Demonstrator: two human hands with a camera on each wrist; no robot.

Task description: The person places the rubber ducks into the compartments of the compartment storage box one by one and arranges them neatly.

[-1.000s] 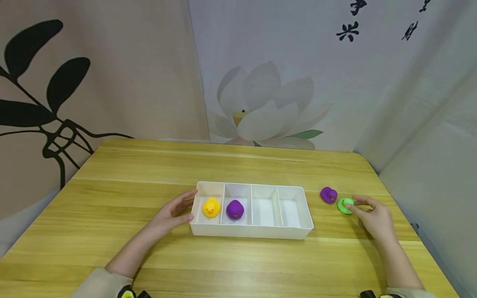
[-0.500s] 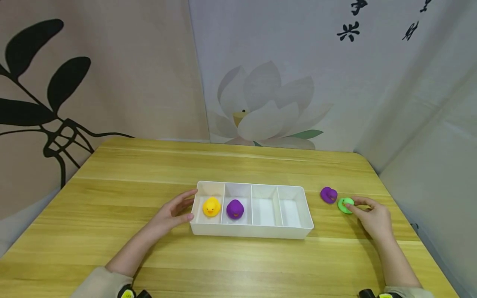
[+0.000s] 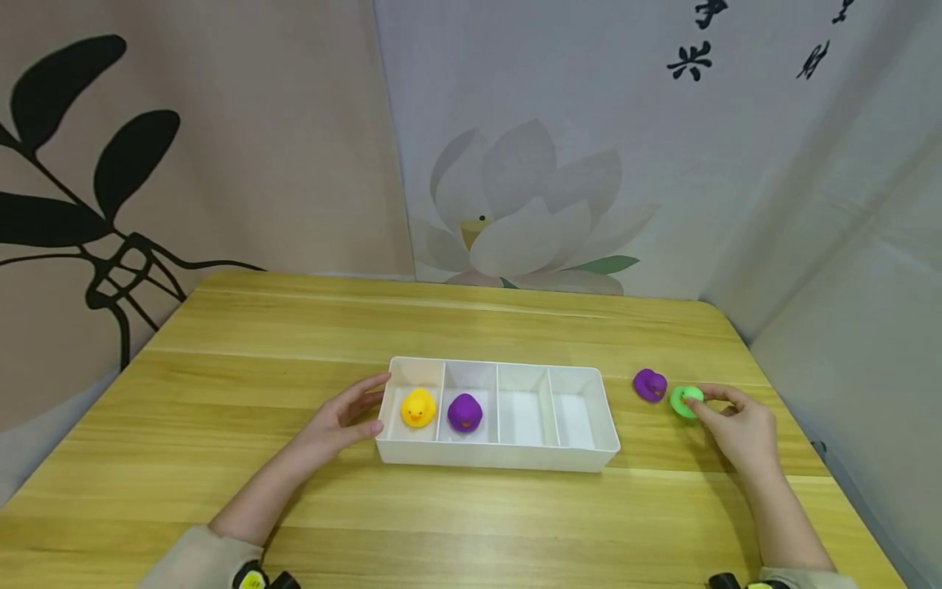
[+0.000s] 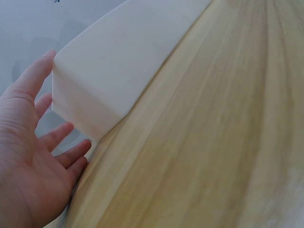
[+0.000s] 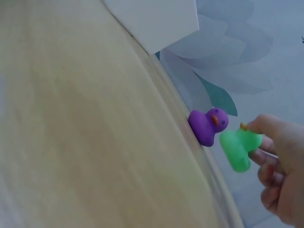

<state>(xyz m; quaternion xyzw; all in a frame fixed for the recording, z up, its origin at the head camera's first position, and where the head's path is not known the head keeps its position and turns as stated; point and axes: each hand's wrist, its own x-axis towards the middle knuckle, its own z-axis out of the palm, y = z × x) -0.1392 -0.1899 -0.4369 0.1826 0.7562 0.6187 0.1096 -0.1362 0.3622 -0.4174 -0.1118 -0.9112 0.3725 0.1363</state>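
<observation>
- Green leads the action: at the right of the frame, a green duck (image 3: 679,402) is pinched between the thumb and fingers of the right hand (image 3: 746,431). Against half a second ago, we see it turned in the grip and shifted slightly up and to the right.
- In the right-wrist view, the same duck stands out against the backdrop (image 5: 228,71), its base meeting no wood that we can see. We judge it to be off the desk (image 3: 471,523), carried by the hand alone, though the view from above does not settle the gap.
- Just beside it, toward the left, a loose purple duck (image 3: 650,385) sits on the desk, its place unchanged; a thin gap parts the two toys.
- At the centre of the frame, a white tray (image 3: 489,456) stays where it was. We count a yellow duck (image 3: 418,408) in its leftmost compartment and a second purple duck (image 3: 464,414) in the next one along.
- At the tray's left end, the left hand (image 3: 342,422) keeps its pose, fingers apart and relaxed, thumb tip touching a corner: a steadying touch, by our reading.
- What the change means, as we judge it: the pickup is made, but the green duck remains outside the tray, well apart from its right wall.
</observation>
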